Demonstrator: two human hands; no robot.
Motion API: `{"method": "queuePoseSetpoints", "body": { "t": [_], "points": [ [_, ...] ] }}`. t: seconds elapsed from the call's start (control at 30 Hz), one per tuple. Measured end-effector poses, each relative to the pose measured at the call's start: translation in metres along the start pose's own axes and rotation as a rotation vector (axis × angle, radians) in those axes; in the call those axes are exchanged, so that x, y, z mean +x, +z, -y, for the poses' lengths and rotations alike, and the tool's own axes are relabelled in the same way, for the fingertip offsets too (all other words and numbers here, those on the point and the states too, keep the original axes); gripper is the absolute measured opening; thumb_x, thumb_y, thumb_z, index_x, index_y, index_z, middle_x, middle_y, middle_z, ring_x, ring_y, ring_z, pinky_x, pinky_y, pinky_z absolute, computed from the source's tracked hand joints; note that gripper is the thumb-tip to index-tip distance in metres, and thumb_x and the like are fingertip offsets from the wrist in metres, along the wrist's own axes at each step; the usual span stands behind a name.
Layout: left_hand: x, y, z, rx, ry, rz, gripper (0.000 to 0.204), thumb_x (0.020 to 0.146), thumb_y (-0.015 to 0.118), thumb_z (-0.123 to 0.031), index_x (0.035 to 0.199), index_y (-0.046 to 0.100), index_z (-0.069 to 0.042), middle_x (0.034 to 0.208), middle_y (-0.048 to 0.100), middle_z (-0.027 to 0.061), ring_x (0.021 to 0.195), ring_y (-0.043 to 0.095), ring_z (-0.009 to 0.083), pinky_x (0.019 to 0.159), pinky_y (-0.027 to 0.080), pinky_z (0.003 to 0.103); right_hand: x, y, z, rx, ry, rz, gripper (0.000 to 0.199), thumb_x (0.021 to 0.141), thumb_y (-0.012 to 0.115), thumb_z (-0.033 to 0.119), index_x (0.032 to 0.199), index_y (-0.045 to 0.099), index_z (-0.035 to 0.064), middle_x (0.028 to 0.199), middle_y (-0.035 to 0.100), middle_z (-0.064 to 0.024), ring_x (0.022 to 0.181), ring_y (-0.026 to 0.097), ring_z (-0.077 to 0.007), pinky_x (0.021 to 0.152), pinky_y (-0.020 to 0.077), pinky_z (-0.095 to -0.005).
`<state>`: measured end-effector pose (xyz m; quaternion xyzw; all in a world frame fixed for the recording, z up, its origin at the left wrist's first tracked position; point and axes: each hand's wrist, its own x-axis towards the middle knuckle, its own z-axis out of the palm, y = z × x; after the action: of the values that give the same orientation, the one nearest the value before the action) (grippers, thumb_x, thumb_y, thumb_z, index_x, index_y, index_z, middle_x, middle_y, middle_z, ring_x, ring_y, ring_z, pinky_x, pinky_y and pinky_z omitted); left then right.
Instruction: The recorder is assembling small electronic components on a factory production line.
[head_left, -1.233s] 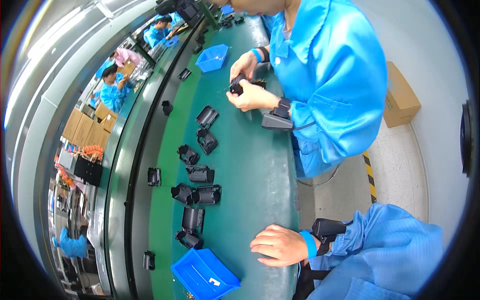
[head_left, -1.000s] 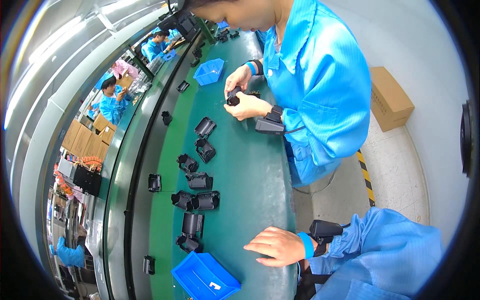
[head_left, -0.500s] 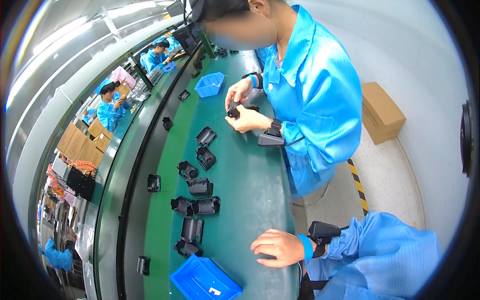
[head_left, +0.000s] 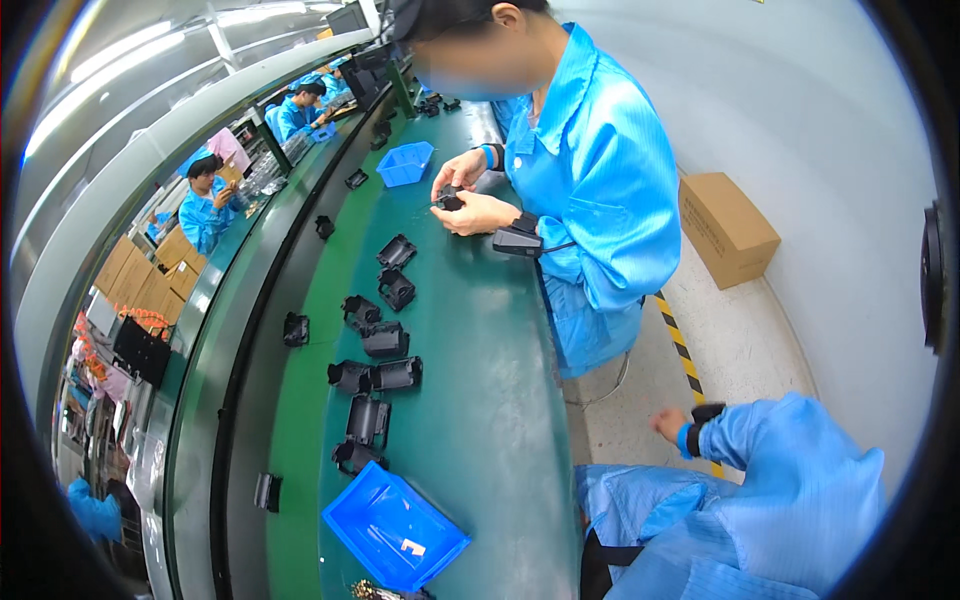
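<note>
My right hand (head_left: pixel 671 425) hangs beyond the bench edge, above the floor and near my lap, touching nothing that shows. Its fingers are smeared by motion, and a blue band (head_left: pixel 685 440) circles the wrist. My left hand is out of the picture. On the green bench (head_left: pixel 470 420) stands a blue plastic bin (head_left: pixel 365 515) with a small white piece inside. Beyond it lie several black plastic housings, among them one beside the bin (head_left: pixel 368 420) and another farther off (head_left: pixel 397 252). Small metal parts (head_left: pixel 372 590) show at the bin's near side.
A co-worker in a blue smock (head_left: pixel 600 170) holds a small black part (head_left: pixel 452 198) in both hands at the bench. Another blue bin (head_left: pixel 405 165) is close by. A cardboard box (head_left: pixel 728 230) stands on the floor near striped tape (head_left: pixel 680 345). Single housings (head_left: pixel 296 330) lie along the green strip.
My right hand has left the bench top and moved right, past the edge. The view has shifted a little, so bench and co-worker sit further left; small metal parts now show by the near bin.
</note>
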<state>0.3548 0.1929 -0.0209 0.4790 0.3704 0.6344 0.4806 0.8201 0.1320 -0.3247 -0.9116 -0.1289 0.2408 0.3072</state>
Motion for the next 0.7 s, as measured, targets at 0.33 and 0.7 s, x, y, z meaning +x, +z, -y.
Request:
{"method": "queuePoseSetpoints", "body": {
  "t": [0.33,0.7],
  "points": [
    [-0.035,-0.088,-0.012,-0.493,-0.025,0.393,0.03,0.092,0.047,-0.014,0.091,0.054,0.016,0.07,0.056,0.019,0.06,0.051,0.0231,0.051,0.041,0.034,-0.051,-0.047,0.149,0.25,-0.633,-0.048,0.038,0.085,0.042,0.03,0.061,0.055,0.0042,0.057,0.055,-0.0103,0.055,0.053,-0.0229,0.055,0.0394,-0.0367],
    [-0.063,-0.061,-0.047,-0.424,0.174,0.197,0.029,0.09,0.05,-0.013,0.083,0.055,0.015,0.06,0.05,0.0134,0.05,0.041,0.0196,0.046,0.03,0.033,-0.048,0.147,0.087,-0.229,-1.515,0.312,0.023,0.08,0.052,0.024,0.081,0.062,0.0029,0.078,0.062,-0.0194,0.07,0.059,-0.0364,0.064,0.0462,-0.0447]
  ]
}}
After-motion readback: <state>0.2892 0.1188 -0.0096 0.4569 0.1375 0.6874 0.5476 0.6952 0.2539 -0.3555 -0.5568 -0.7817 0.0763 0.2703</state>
